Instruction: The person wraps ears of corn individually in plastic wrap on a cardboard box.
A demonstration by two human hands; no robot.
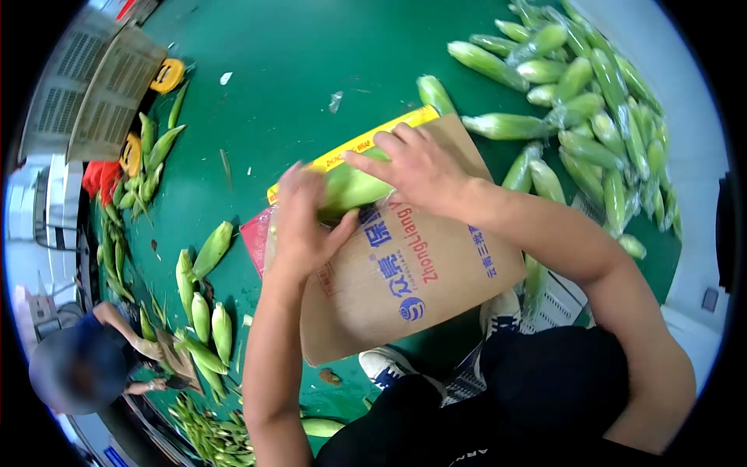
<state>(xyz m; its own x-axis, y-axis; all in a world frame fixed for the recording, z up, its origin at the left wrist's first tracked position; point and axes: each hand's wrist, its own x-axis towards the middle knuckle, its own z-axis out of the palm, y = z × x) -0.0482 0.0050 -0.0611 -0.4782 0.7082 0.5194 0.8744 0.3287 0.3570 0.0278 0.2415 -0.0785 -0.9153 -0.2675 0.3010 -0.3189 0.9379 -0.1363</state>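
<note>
An ear of corn [356, 189] in green husk lies across the top of a printed cardboard sheet [436, 272] in front of me. My left hand [302, 222] is closed around its left end, with the thumb on the near side. My right hand [416, 167] grips its right end, the fingers bent over the far side. Shiny clear film shows beside the corn near my left palm. Just behind the corn runs a yellow printed box edge [366, 142]. A red printed piece [255, 237] sticks out under the cardboard's left side.
Film-wrapped corn [591, 117] is heaped at the right. Unwrapped ears [222, 331] lie left on the green surface [264, 47]. Another person [128, 335] works at the lower left near trimmed stalks [206, 428]. Beige crates [109, 93] stand at the upper left.
</note>
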